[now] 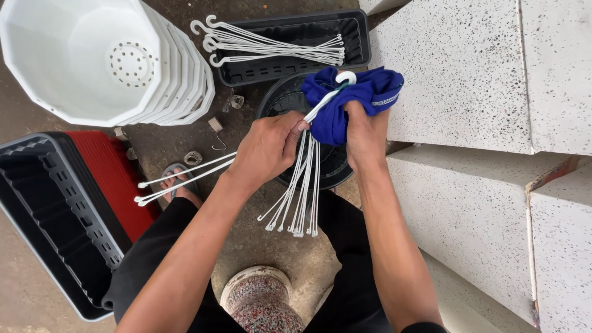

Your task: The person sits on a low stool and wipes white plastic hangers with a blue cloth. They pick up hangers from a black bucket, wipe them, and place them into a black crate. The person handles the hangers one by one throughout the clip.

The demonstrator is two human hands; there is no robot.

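Your left hand [266, 148] is closed around a bundle of white hanger rods [300, 185], gripping them near their upper ends; most of the rods hang down and fan out toward your lap, and a few stick out sideways to the left past your wrist. Your right hand [364, 132] is closed on a blue cloth [351, 98], bunched up and wrapped around the top of the same bundle (one white hook tip pokes out above the cloth). Both hands sit just beside each other, over a round black pot [280, 102] on the floor. Behind it, a long black trough planter [357, 37] holds a second loose pile of white hanger rods [271, 46], hooks pointing left. Upper left: a nested stack of white faceted pots [80, 55] lying on its side, drain holes visible in the innermost base. Lower left: a stack of rectangular planters [55, 209], black on the outside with a red one nested behind. A few small metal clips [216, 126] lie on the floor between the white stack and the round pot. Speckled stone slabs [462, 80] fill the right side.
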